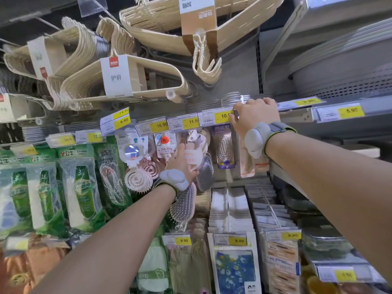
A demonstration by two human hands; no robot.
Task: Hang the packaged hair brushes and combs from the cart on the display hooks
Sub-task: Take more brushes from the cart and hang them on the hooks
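My left hand (181, 161) is raised to the row of hanging brushes and grips a pink packaged hair brush (184, 205), whose bristled head hangs below my wrist. My right hand (253, 116) is up at the hook rail, fingers curled over the price tag holder (216, 118) marked 10. Below that tag hangs a packaged brush with a purple card (224, 148). Round pink spiral brushes (139, 180) and a packaged mirror (132, 152) hang to the left. The cart is out of view.
Bundles of beige clothes hangers (127, 81) hang above the rail. Green packaged power strips (82, 187) fill the left. Flat packets on long hooks (229, 211) sit below right. A grey shelf with yellow price labels (351, 112) juts out at right.
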